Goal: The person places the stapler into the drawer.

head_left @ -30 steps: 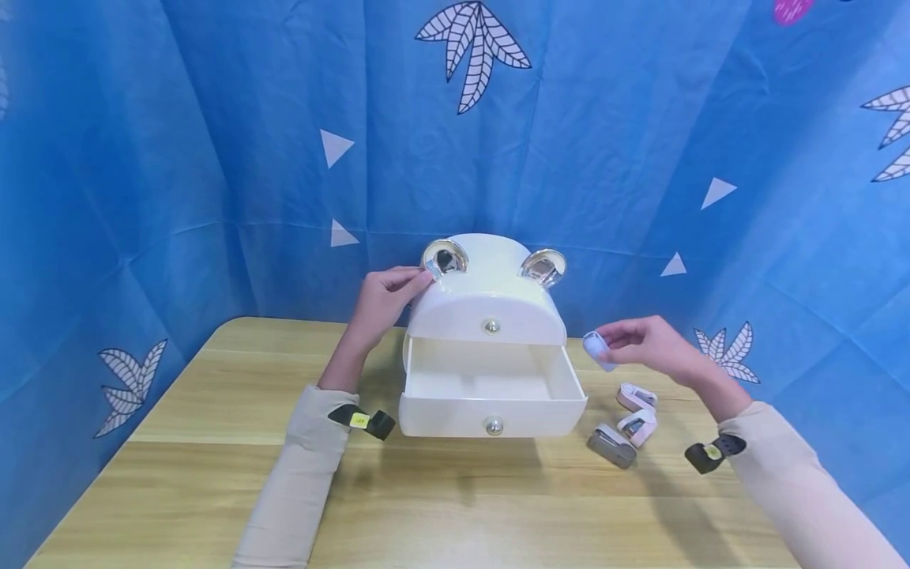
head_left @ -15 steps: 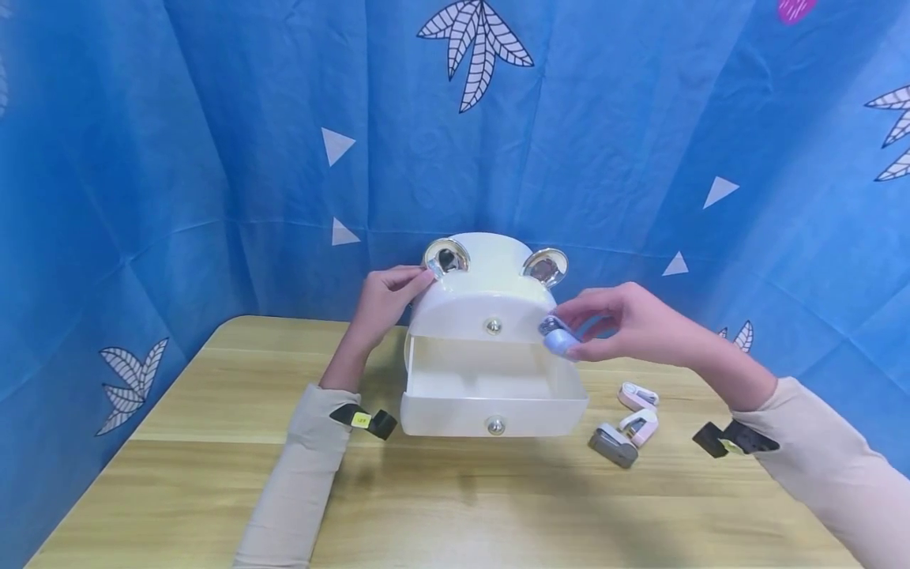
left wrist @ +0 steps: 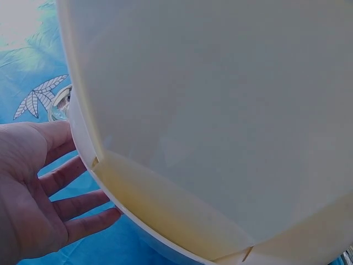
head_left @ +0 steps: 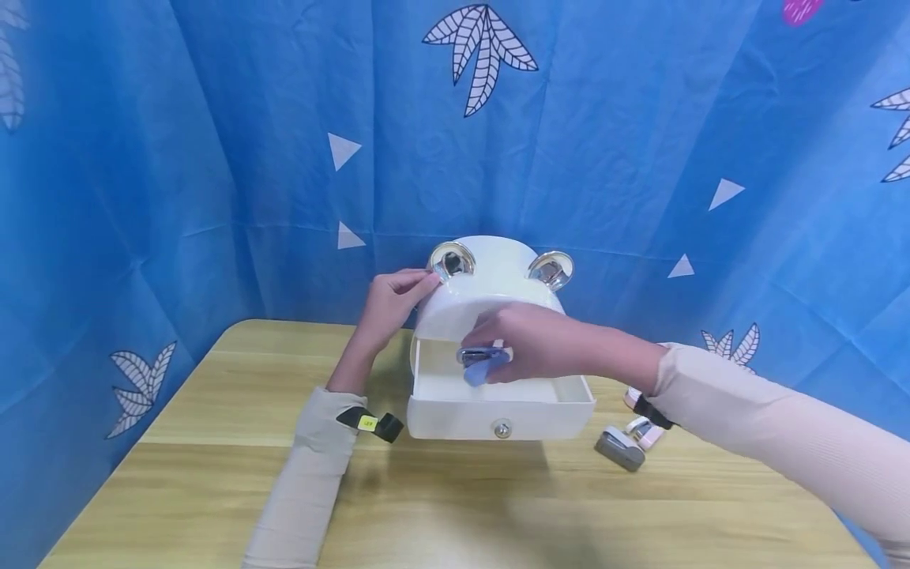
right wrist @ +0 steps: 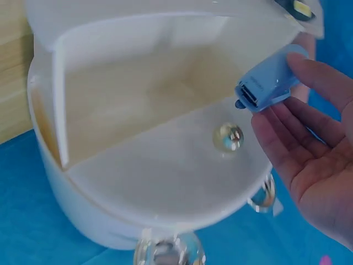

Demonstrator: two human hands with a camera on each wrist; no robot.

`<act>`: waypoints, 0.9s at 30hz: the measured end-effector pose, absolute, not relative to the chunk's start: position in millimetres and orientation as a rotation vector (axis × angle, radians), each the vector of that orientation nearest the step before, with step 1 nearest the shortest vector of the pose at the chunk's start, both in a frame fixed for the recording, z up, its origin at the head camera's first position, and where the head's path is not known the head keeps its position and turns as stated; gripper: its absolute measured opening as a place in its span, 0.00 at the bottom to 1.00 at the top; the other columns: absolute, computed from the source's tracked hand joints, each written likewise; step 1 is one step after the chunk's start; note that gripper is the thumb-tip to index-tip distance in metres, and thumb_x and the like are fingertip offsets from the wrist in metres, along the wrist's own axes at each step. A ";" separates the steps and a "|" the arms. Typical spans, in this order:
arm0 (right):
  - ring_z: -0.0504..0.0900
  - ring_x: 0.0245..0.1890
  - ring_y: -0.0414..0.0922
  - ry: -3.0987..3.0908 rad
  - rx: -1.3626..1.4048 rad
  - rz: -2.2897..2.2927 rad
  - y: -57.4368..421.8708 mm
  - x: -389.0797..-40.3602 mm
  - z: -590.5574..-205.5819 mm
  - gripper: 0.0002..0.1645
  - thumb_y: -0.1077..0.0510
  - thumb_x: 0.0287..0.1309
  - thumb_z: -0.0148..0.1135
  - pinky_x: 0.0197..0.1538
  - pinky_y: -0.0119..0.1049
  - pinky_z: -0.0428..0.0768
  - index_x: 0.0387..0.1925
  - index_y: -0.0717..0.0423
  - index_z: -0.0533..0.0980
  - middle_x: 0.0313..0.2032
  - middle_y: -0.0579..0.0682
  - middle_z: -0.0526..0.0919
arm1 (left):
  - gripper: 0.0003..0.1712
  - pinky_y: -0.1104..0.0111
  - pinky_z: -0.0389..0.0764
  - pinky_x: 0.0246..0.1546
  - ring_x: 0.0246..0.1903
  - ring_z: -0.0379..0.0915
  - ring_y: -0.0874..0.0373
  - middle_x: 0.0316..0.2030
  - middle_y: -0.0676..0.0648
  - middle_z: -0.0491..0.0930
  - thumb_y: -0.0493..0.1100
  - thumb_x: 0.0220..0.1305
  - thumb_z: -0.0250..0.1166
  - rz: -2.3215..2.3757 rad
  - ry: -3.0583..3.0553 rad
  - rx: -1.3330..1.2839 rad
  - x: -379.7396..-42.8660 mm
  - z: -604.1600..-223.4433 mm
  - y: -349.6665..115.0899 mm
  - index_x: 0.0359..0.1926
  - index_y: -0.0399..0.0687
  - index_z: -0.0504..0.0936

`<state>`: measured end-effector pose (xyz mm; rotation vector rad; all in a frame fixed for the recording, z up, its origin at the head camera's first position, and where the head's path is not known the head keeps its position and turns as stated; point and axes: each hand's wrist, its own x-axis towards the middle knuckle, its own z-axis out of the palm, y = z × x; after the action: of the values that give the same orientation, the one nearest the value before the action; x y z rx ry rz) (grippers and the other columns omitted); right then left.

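Note:
A white frog-shaped drawer box (head_left: 499, 269) with shiny ears stands on the table, its lower drawer (head_left: 455, 419) pulled out and bare inside. My right hand (head_left: 529, 341) holds a small light-blue stapler (right wrist: 270, 80) over that drawer, thumb on one side and fingers on the other. The upper drawer's round knob (right wrist: 228, 137) shows beside the stapler in the right wrist view. At the box's left side, my left hand (head_left: 389, 307) rests against the wall near the left ear (head_left: 452, 262). Its fingers (left wrist: 83, 204) extend along the curved side in the left wrist view.
Right of the box lie a grey stapler (head_left: 620, 448) and a pink-and-white stapler (head_left: 648, 435). Another small pale item (head_left: 631, 397) is partly hidden behind my right sleeve. A blue patterned curtain (head_left: 298, 158) hangs around the wooden table (head_left: 235, 474).
My right hand has carried the blue stapler leftward from the right of the box to above the pulled-out drawer. The left hand has stayed at the box's side.

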<state>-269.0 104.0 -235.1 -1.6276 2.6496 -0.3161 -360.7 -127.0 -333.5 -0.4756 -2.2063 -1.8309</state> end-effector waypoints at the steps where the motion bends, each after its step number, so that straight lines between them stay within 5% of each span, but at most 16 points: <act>1: 0.87 0.42 0.43 2.658 -1.645 -0.249 99.1 -269.7 -237.5 0.18 0.61 0.53 0.77 0.47 0.35 0.86 0.47 0.58 0.86 0.40 0.49 0.90 | 0.22 0.53 0.84 0.57 0.58 0.81 0.48 0.55 0.42 0.86 0.53 0.67 0.70 -1.831 -2.207 -0.475 -360.5 -333.5 -127.0 0.55 0.45 0.87; 16: 0.73 0.26 0.36 2.627 -1.569 -0.065 64.5 -286.7 -272.2 0.05 0.57 0.59 0.73 0.35 0.28 0.73 0.35 0.54 0.85 0.26 0.44 0.84 | 0.20 0.54 0.84 0.57 0.58 0.81 0.49 0.54 0.43 0.86 0.52 0.67 0.70 -1.825 -2.187 -0.487 -360.9 -332.7 -127.7 0.53 0.45 0.88; 27: 0.87 0.38 0.41 2.657 -1.489 0.079 60.0 -294.4 -289.9 0.15 0.57 0.54 0.76 0.48 0.33 0.84 0.44 0.54 0.87 0.38 0.46 0.91 | 0.19 0.54 0.84 0.58 0.59 0.80 0.50 0.54 0.43 0.86 0.51 0.67 0.70 -1.839 -2.173 -0.497 -363.9 -334.6 -127.5 0.51 0.43 0.89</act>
<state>-294.4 60.0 -289.9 -1.4890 2.6569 0.0795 -363.9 -127.5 -334.6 -0.4966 -2.1728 -1.8391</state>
